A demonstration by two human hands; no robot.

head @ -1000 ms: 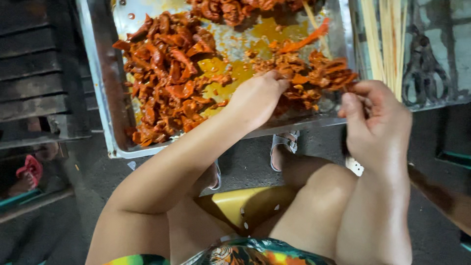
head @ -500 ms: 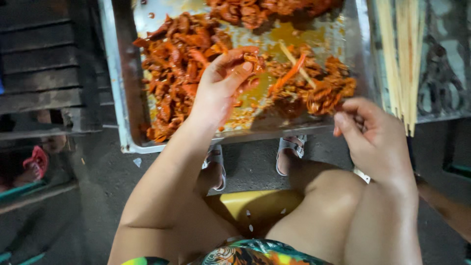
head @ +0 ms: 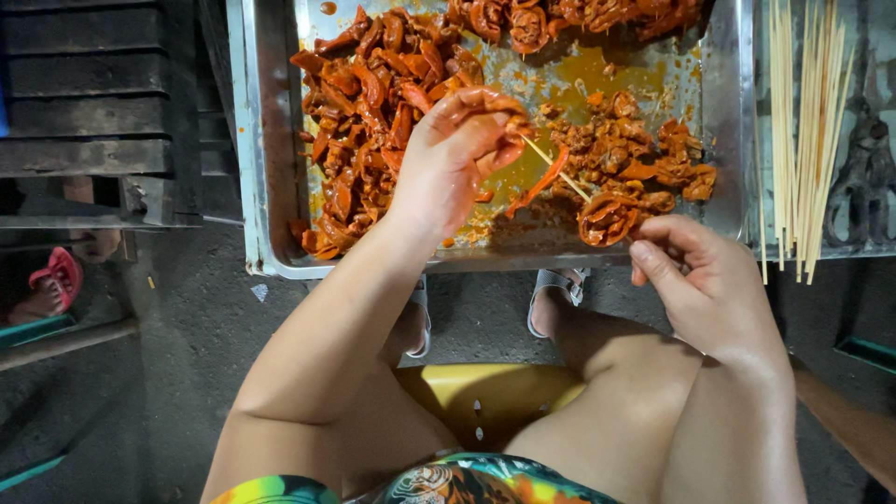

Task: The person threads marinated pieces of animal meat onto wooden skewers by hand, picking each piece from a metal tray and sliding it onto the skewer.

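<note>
Fingers [head: 481, 117] of the left hand [head: 457, 159] are curled shut around a strip of red, sauce-coated meat [head: 537, 182], which is being pressed onto the tip of a thin wooden skewer [head: 555, 166] above the metal tray [head: 266, 187]. Further down the skewer, a folded piece of meat [head: 607, 217] is already threaded on. The skewer's lower end is pinched between the thumb and closed fingers of the right hand [head: 709, 289], held just in front of the tray's near rim.

Most of the tray's left half is filled by a heap of marinated meat [head: 364, 140], a smaller pile [head: 644, 159] is seen on the right, and more pieces [head: 560, 14] are lined along the far edge; orange sauce is pooled on the bare metal between them. A bundle of unused skewers [head: 803, 140] is laid just right of the tray. Dark crates [head: 93, 112] are stacked to the left, and a red sandal [head: 56, 275] is seen on the floor there. Below the tray, grey sandals [head: 551, 294] and a yellow stool [head: 485, 397] are partly hidden by the person's knees.
</note>
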